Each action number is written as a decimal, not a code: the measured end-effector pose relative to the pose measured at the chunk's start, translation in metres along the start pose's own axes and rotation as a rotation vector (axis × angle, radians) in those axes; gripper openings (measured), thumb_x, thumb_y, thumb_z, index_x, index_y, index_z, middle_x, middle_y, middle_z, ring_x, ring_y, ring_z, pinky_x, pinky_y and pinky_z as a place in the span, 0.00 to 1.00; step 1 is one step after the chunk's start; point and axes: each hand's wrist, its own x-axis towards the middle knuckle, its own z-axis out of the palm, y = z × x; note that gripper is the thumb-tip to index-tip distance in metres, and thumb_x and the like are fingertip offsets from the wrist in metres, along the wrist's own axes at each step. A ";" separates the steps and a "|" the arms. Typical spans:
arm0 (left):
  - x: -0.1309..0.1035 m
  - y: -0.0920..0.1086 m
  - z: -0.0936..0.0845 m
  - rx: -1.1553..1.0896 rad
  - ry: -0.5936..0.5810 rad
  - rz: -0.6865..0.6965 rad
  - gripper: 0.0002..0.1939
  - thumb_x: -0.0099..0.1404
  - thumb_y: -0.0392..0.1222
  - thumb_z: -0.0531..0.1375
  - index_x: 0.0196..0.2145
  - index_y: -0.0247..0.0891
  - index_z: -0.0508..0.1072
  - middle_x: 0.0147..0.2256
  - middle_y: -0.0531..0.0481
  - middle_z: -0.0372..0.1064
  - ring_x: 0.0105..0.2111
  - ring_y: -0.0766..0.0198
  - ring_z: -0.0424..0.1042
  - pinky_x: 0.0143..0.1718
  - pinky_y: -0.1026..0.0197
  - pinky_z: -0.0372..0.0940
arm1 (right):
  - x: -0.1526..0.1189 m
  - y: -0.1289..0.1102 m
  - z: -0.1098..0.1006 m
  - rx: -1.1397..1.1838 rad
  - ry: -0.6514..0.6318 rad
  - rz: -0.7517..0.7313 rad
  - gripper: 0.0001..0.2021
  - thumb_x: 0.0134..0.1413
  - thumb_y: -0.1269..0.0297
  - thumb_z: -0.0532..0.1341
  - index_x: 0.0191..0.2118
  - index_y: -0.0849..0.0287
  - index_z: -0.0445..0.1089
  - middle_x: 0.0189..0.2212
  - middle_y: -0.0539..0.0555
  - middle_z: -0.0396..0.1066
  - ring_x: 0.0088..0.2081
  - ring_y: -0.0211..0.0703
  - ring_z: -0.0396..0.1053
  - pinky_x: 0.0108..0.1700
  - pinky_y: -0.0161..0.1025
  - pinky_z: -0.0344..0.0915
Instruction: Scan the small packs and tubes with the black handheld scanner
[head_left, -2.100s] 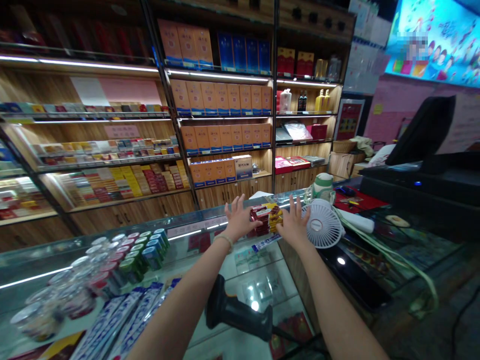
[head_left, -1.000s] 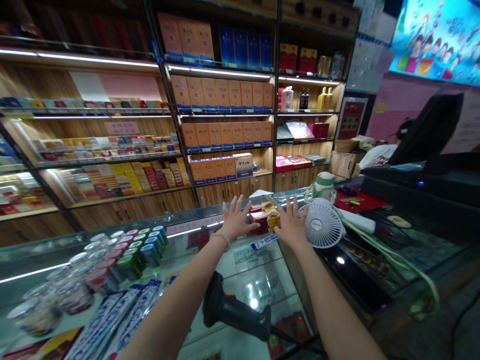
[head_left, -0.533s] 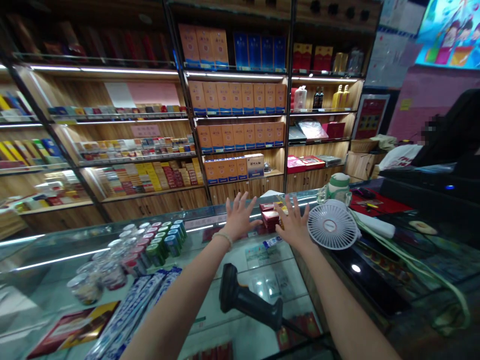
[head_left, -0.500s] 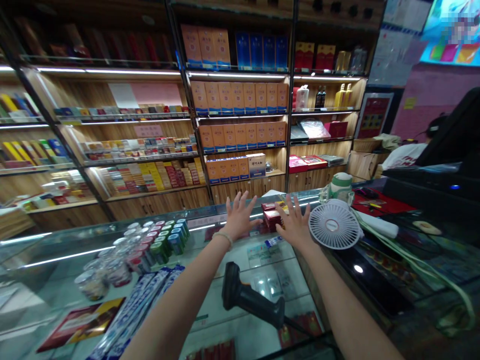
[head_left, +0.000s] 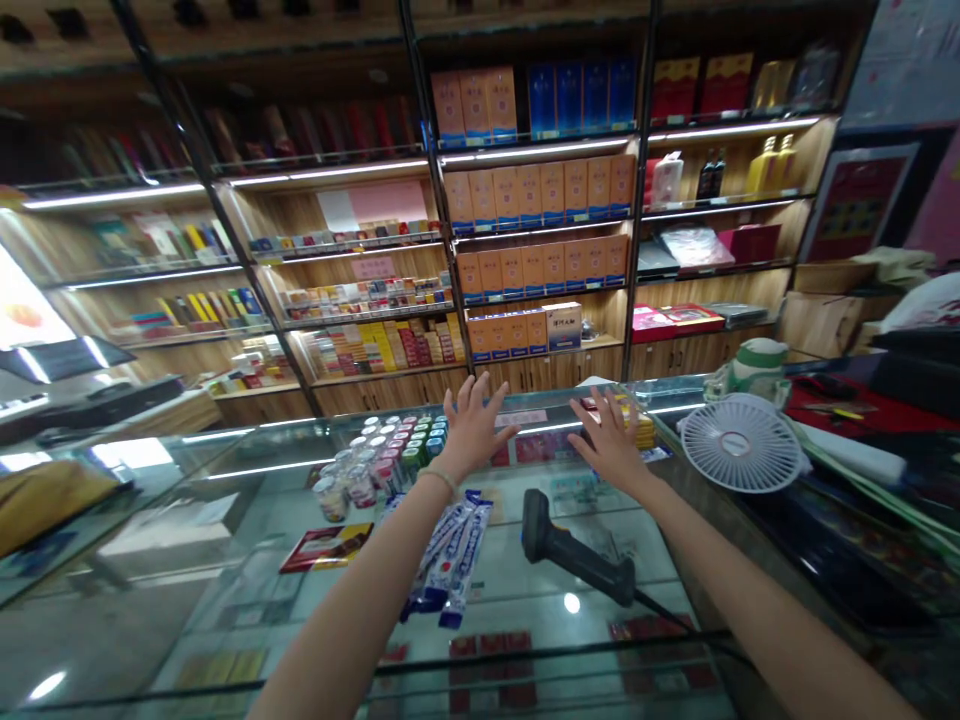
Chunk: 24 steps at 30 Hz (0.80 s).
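Note:
Both my arms stretch forward over a glass counter (head_left: pixel 495 560). My left hand (head_left: pixel 474 425) is open with its fingers spread and nothing in it, nearest to rows of small lidded containers (head_left: pixel 390 450). My right hand (head_left: pixel 611 440) is open too, in front of a stack of yellow and red packs (head_left: pixel 641 428) that it partly hides; whether it touches them I cannot tell. Below and between the hands lies a black barcode scanner (head_left: pixel 577 555) with a cable. Blue-and-white wrapped sticks (head_left: pixel 454 560) lie under my left forearm, beside a red-and-yellow flat pack (head_left: pixel 326 547).
A white fan (head_left: pixel 739 443) and a green-and-white bottle (head_left: pixel 756 370) stand on the right. Pale cables (head_left: pixel 862 470) run along that side. Behind the counter, shelves hold orange boxes (head_left: pixel 544 270) and many small packs (head_left: pixel 375 295). A yellow-brown item (head_left: pixel 45 500) is at far left.
The view has swung to the left, so the counter and shelves appear further right. My hands stay spread, and the gap between them has widened.

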 end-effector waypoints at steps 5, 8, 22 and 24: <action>-0.025 -0.031 -0.025 0.049 0.024 -0.057 0.35 0.66 0.62 0.58 0.68 0.52 0.60 0.72 0.42 0.46 0.71 0.44 0.43 0.69 0.34 0.34 | 0.008 -0.035 -0.011 0.038 -0.030 -0.062 0.28 0.70 0.50 0.48 0.70 0.51 0.56 0.74 0.60 0.44 0.74 0.55 0.37 0.70 0.64 0.30; -0.041 -0.051 -0.042 0.085 0.026 -0.095 0.33 0.68 0.61 0.56 0.67 0.52 0.62 0.72 0.42 0.47 0.71 0.45 0.43 0.69 0.35 0.35 | 0.014 -0.067 -0.019 0.055 -0.050 -0.127 0.28 0.70 0.49 0.48 0.70 0.53 0.56 0.74 0.61 0.42 0.74 0.54 0.36 0.70 0.63 0.28; -0.121 -0.147 -0.089 0.208 0.014 -0.178 0.33 0.66 0.62 0.58 0.65 0.51 0.65 0.71 0.41 0.48 0.70 0.44 0.44 0.68 0.37 0.38 | 0.021 -0.201 -0.024 0.189 -0.132 -0.336 0.31 0.69 0.43 0.47 0.69 0.55 0.58 0.74 0.61 0.43 0.74 0.54 0.35 0.70 0.63 0.23; -0.132 -0.160 -0.091 0.221 0.012 -0.192 0.32 0.66 0.61 0.59 0.65 0.52 0.65 0.71 0.41 0.48 0.70 0.43 0.45 0.68 0.37 0.37 | 0.021 -0.219 -0.024 0.206 -0.154 -0.360 0.32 0.68 0.42 0.47 0.68 0.55 0.59 0.74 0.61 0.43 0.74 0.55 0.35 0.70 0.64 0.24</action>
